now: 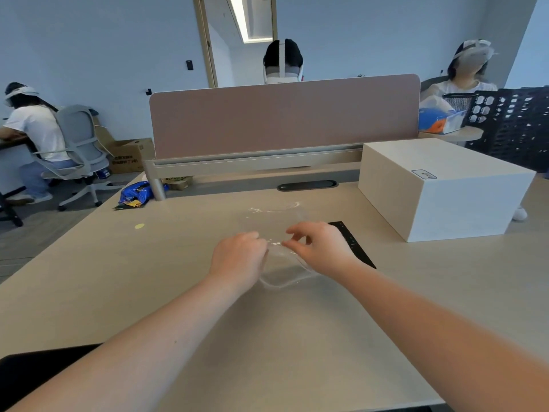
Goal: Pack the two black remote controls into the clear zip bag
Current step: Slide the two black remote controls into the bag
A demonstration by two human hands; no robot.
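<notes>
The clear zip bag lies on the middle of the beige table, hard to make out except for its glints and curled edge. My left hand and my right hand meet over its near end, both pinching the plastic there. A black remote control lies flat on the table just right of my right hand, partly hidden by it. I can see only this one remote; whether a second lies behind my hand I cannot tell.
A big white box stands to the right of the remote. A pink divider panel closes off the table's far side, with a black cable slot before it. A blue snack packet lies far left. People sit beyond.
</notes>
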